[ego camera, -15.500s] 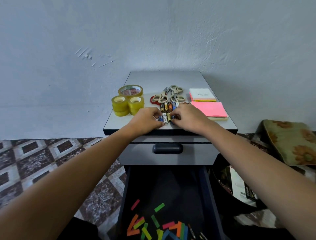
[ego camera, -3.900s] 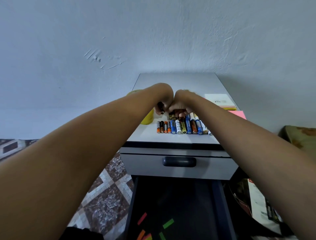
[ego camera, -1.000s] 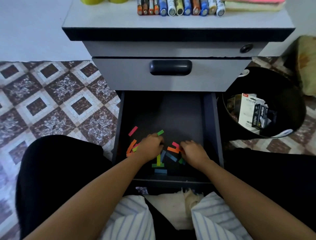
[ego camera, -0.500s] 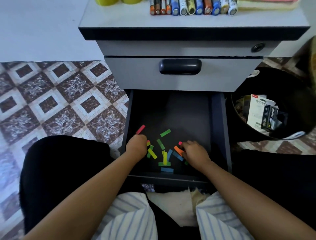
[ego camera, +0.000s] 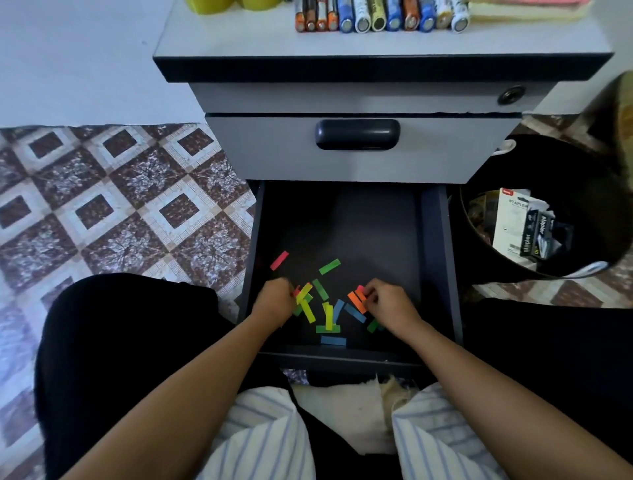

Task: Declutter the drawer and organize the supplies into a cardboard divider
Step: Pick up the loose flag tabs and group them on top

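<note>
The bottom drawer [ego camera: 435, 260] is pulled out, dark inside. Several small coloured paper strips [ego camera: 328, 313] lie scattered near its front: red, green, yellow, blue, orange. My left hand [ego camera: 274, 301] is curled at the left of the pile, fingers closed on yellow and red strips. My right hand [ego camera: 387, 303] is at the right of the pile, fingertips pinching the orange and pink strips [ego camera: 357, 298]. A red strip [ego camera: 279, 260] and a green strip [ego camera: 329, 266] lie apart, further back. No cardboard divider is in view.
On the cabinet top [ego camera: 239, 41] a row of batteries [ego camera: 376, 17] lies side by side, with yellow tape rolls [ego camera: 219, 4] to the left and sticky-note pads [ego camera: 527, 8] to the right. A black bin [ego camera: 582, 205] with stapler packaging stands right of the drawer. The upper drawer [ego camera: 274, 150] is closed.
Over the last second both hands have gathered strips toward the drawer's front middle; the left hand shifted left, then closed on yellow strips. The right hand stays by the orange ones. Earlier, both hands lined up batteries on top.
</note>
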{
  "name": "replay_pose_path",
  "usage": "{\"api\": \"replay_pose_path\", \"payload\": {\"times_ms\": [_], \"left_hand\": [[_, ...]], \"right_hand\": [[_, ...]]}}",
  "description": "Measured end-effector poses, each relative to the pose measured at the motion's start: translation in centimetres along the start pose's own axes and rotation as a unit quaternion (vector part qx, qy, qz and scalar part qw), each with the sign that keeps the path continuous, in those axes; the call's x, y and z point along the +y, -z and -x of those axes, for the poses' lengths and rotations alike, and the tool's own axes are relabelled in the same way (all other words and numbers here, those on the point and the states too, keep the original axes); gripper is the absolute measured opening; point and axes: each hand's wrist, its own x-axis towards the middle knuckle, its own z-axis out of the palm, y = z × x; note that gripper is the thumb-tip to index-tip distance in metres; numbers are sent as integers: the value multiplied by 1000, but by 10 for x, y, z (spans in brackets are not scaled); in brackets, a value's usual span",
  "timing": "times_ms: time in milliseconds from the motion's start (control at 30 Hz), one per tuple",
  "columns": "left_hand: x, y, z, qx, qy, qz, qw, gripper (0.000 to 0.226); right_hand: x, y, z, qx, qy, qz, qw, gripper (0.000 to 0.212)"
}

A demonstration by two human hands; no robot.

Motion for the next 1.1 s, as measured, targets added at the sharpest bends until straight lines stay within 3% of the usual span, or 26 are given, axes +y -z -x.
{"api": "replay_pose_path", "payload": {"times_ms": [100, 267, 400, 567, 733, 867, 967, 1100], "left_hand": [[-1, 2, -2, -10, -6, 75, 997, 15], [0, 8, -7, -4, 2, 160, 987, 10], [-4, 10, -8, -9, 12, 169, 985, 24], [-8, 6, -5, -47, 12, 80, 996, 13], [-12, -4, 6, -61, 13, -9, 998, 13], [-12, -11, 13, -38, 8, -24, 999, 18], [-13, -14, 13, -28, 8, -39, 999, 19], [-13, -16, 11, -24, 4, -56, 998, 19]], "right_hand": [[-6, -4, -1, -9, 14, 7, 1000, 20], [-6, -11, 0, -20, 38, 133, 990, 20], [-9, -13, -1, -17, 48, 170, 984, 21], [-13, -16, 4, -29, 64, 179, 981, 16], [-15, -12, 4, -18, 59, 102, 993, 19], [-31, -10, -1, -5, 132, 86, 988, 25], [-44, -18, -7, -35, 185, 133, 973, 32], [-57, -29, -11, -77, 229, 287, 927, 51]]}}
